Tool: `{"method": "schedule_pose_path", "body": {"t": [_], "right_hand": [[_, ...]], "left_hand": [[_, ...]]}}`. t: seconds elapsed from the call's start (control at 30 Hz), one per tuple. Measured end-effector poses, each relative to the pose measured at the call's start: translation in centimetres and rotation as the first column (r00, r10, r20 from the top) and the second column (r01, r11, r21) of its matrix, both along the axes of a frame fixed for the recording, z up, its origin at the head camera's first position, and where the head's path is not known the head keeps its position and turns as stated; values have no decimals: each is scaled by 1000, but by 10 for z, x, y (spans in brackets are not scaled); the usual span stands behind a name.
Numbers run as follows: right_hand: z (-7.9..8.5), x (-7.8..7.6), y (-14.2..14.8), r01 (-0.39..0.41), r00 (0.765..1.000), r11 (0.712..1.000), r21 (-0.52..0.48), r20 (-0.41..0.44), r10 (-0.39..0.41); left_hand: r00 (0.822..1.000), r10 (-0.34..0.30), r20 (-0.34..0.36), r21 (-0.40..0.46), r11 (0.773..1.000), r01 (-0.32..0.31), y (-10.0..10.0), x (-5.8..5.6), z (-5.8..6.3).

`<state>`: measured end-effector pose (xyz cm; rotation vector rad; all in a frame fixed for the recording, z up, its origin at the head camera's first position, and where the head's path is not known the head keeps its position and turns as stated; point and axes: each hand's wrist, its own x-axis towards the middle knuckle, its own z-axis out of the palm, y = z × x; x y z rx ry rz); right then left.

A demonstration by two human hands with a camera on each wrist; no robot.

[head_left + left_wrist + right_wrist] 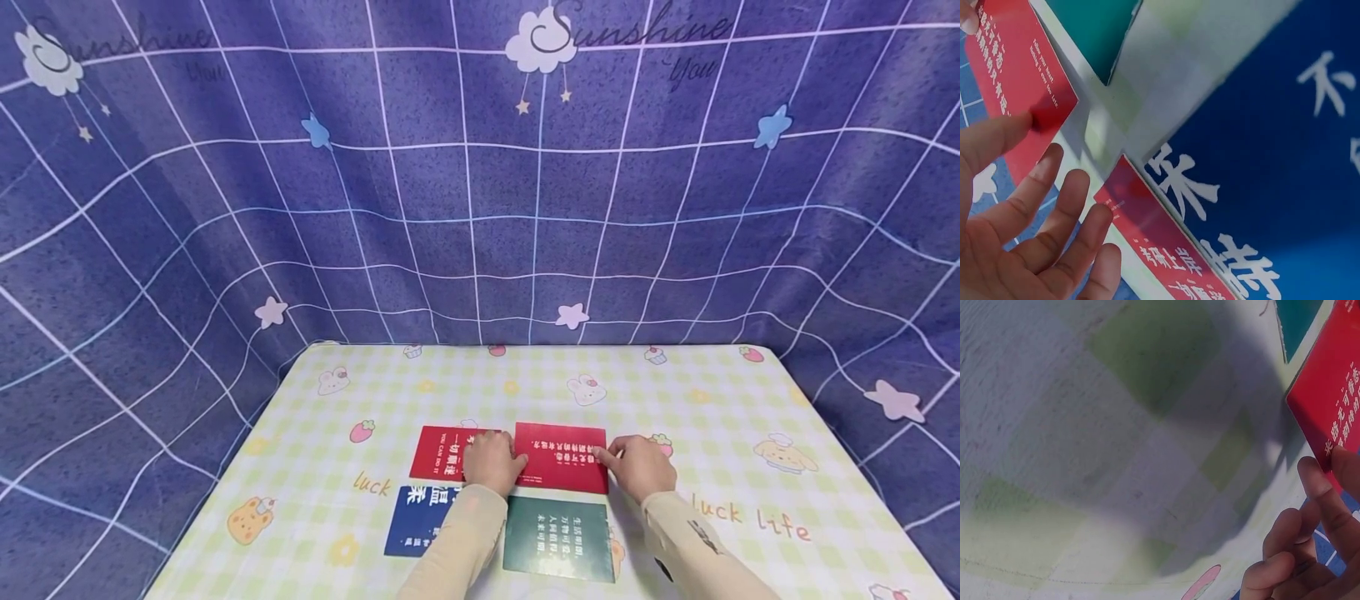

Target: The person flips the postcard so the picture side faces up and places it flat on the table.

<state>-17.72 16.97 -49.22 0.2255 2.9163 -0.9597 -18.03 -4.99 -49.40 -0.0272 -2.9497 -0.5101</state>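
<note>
A red card with white lettering (pixel 562 458) lies between my hands in the head view. My right hand (pixel 645 467) pinches its right side between thumb and index finger, and this pinch (pixel 1319 481) also shows in the right wrist view. The thumb of my left hand (pixel 491 462) touches the opposite side of that card (pixel 1022 75). Its other fingers are loosely bent and apart. Under the left hand is a second red card (pixel 435 454), partly covered by it. A blue card (pixel 405 529) lies nearer me, partly behind the left sleeve, beside a green card (pixel 555 542).
The cards are on a table with a green-and-white checked cloth (pixel 750 417) printed with cartoon animals, strawberries and words. A blue-purple curtain with a grid and stars (pixel 495 242) hangs behind the table and along both sides.
</note>
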Motion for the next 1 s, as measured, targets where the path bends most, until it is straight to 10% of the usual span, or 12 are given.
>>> {"method": "schedule_pose_path", "body": {"t": [0.7, 1.0], "right_hand": [[-9, -4, -12, -46, 997, 991, 129, -53, 53], [-14, -4, -21, -43, 972, 917, 396, -194, 129]], "left_hand": [[999, 25, -35, -310, 950, -35, 7, 0, -5], [999, 34, -38, -385, 922, -46, 11, 0, -6]]}}
